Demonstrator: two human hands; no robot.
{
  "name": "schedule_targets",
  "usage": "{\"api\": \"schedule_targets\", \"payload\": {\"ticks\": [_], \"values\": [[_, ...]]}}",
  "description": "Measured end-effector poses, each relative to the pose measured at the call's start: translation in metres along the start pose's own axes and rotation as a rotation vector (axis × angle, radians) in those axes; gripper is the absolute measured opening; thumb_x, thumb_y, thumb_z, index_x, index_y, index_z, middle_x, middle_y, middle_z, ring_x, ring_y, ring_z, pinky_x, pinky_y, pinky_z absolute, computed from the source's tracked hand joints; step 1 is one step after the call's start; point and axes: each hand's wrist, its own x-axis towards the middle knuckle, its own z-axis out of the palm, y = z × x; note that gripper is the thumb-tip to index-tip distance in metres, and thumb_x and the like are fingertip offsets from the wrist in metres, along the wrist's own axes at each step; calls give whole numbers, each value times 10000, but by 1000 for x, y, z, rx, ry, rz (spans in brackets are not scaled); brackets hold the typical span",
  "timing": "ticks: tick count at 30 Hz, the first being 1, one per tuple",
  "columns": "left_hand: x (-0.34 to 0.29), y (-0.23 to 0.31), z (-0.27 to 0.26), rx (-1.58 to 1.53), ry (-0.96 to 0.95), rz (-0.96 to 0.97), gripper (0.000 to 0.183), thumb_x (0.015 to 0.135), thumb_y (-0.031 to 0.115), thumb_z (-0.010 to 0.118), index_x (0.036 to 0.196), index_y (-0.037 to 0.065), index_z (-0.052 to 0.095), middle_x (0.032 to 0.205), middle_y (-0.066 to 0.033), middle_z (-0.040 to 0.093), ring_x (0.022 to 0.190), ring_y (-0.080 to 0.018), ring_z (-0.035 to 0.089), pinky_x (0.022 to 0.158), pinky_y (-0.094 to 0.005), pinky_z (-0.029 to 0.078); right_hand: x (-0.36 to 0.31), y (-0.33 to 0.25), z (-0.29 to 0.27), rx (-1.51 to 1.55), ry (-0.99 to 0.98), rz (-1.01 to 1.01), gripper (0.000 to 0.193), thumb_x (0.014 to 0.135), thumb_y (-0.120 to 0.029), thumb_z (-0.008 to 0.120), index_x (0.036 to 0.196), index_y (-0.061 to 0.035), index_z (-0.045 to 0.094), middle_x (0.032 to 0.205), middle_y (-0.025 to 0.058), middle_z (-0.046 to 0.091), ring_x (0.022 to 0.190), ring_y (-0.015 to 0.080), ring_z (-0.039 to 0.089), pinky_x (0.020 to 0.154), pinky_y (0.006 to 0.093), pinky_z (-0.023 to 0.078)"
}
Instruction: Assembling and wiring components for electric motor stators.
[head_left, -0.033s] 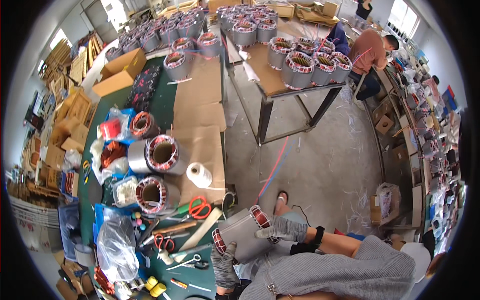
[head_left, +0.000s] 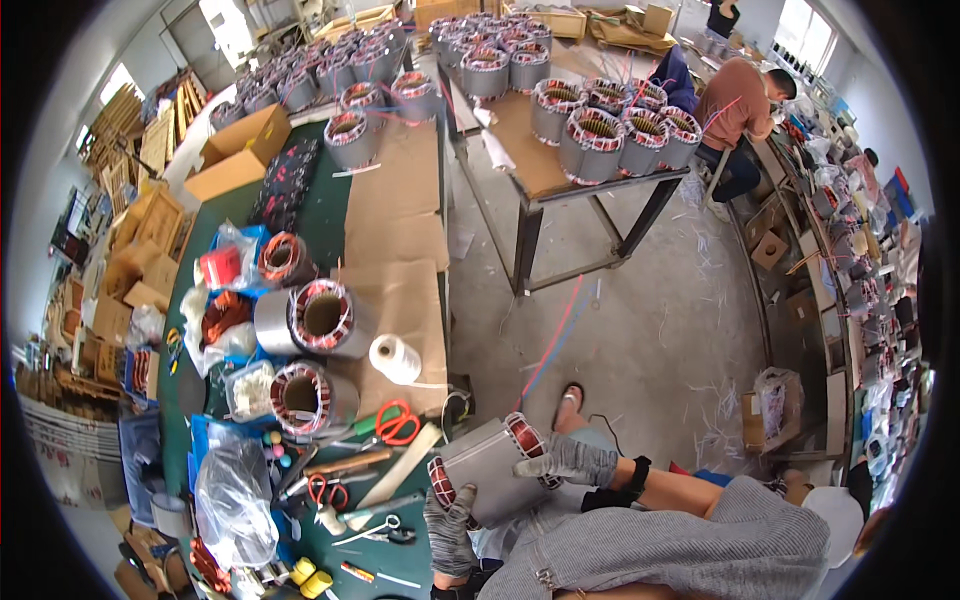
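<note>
A grey motor stator (head_left: 490, 468) lies on its side in front of my lap, with red windings laced in white at both ends. Red and blue lead wires (head_left: 553, 340) run up from its far end. My left hand (head_left: 450, 535), in a grey glove, grips the near left end, thumb on the casing. On the opposite end is my right hand (head_left: 580, 460), also gloved, its fingers laid over the casing's edge. The undersides of both hands are hidden. On the bench to the left stand wound stators (head_left: 325, 312), near a white thread spool (head_left: 395, 359).
Red-handled scissors (head_left: 398, 424), pliers (head_left: 398, 535) and a mallet (head_left: 330, 520) lie on the green bench (head_left: 330, 560). Several finished stators (head_left: 592, 145) stand on a metal-legged table ahead. A person (head_left: 735, 110) sits at the right-hand bench. Wire scraps litter the floor (head_left: 640, 350).
The view has shifted very slightly. Both hands keep the same hold on the stator.
</note>
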Motion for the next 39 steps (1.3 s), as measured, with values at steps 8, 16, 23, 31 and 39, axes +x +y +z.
{"api": "schedule_targets", "payload": {"ticks": [8, 16, 23, 31, 39], "values": [[53, -27, 139, 155, -162, -17, 263, 785, 185, 662, 993, 57, 566, 764, 17, 573, 590, -45, 499, 488, -205, 387, -29, 45, -149, -150, 164, -54, 569, 805, -408, 630, 1216, -36, 501, 1046, 70, 614, 900, 179, 581, 835, 276, 429], [102, -51, 313, 415, -378, -98, 300, 772, 219, 662, 1007, 51, 581, 803, 8, 589, 693, -68, 529, 582, -224, 432, -87, 43, -294, 380, 336, -280, 415, 772, -225, 666, 1118, -24, 557, 986, 33, 609, 878, 131, 544, 796, 276, 436], [140, -64, 474, 583, -556, -128, 267, 800, 280, 640, 888, 41, 559, 675, 19, 522, 520, -53, 470, 457, -219, 388, -125, 42, -408, 588, 561, -384, 388, 782, -200, 645, 1110, -15, 554, 964, 21, 598, 889, 115, 535, 798, 274, 436], [201, -95, 641, 540, -737, -129, 268, 809, 301, 634, 943, 84, 553, 700, 42, 507, 536, -47, 453, 438, -204, 350, -160, 7, -559, 591, 675, -435, 462, 770, -207, 655, 1166, -14, 519, 1022, 48, 603, 918, 137, 555, 828, 290, 437], [244, -114, 817, 515, -859, -88, 288, 800, 314, 648, 920, 79, 532, 601, 29, 481, 453, -52, 439, 398, -216, 355, -203, -36, -715, 630, 757, -428, 433, 779, -173, 606, 1171, -9, 523, 1053, 54, 591, 948, 156, 553, 842, 309, 439]]}}
